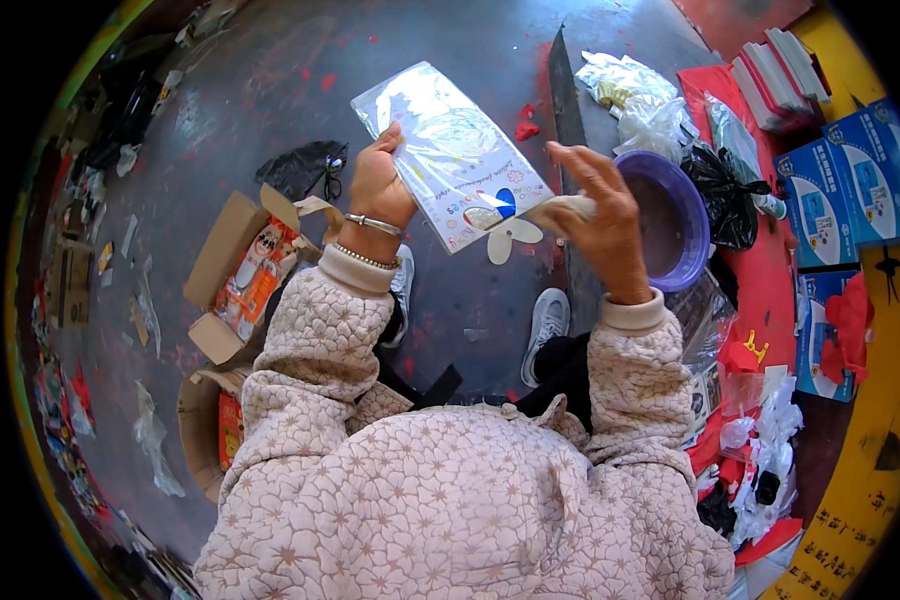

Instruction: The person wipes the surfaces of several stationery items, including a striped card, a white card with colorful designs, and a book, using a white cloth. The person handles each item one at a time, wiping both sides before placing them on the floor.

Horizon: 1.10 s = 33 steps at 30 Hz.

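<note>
My left hand [382,190] grips the edge of a flat, clear-wrapped package [450,130] with a white printed face. Low on the package lies a small blue, white and red petal-shaped piece [495,207]. A cream flower-shaped piece [515,240] shows just past the package's lower corner. My right hand [610,220] is beside that corner, upper fingers stretched out. Between its thumb and lower fingers is a pale, elongated piece [562,210]; whether it joins the flower shape I cannot tell.
Opened cardboard boxes [228,275] with orange packets stand at left, near a black plastic bag [295,170]. On the right are a purple basin [705,225], crumpled clear bags [635,90], a black bag [725,195] and blue boxes [820,200]. My shoes [548,330] rest below my hands.
</note>
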Available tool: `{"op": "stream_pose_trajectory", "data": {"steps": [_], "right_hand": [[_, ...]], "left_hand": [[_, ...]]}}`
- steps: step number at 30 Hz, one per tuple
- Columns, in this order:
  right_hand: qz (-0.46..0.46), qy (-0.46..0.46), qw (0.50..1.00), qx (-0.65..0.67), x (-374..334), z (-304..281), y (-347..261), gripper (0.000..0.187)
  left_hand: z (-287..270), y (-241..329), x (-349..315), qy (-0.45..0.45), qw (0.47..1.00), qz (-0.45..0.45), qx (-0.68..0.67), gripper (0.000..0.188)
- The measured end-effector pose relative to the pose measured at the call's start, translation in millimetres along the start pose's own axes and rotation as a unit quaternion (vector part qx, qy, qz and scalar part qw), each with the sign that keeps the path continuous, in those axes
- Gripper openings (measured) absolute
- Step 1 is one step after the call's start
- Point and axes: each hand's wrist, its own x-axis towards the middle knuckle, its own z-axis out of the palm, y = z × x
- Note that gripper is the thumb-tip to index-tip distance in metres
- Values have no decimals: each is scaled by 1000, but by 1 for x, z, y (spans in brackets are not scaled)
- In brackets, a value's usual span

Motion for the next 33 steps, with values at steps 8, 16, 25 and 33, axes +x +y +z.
{"op": "stream_pose_trajectory", "data": {"steps": [8, 16, 25, 33], "right_hand": [[-67, 58, 996, -21, -2, 23, 3, 38], [-198, 104, 959, -175, -3, 24, 15, 34], [84, 201, 970, -107, 3, 2, 38, 21], [-60, 6, 996, -73, -6, 56, -9, 9]], "left_hand": [[-2, -7, -7, -221, 967, -89, -85, 53], [2, -48, -39, -157, 968, -191, -51, 58], [3, -47, -32, -2, 993, -41, 107, 36], [-25, -42, -9, -91, 966, -230, -79, 37]]}}
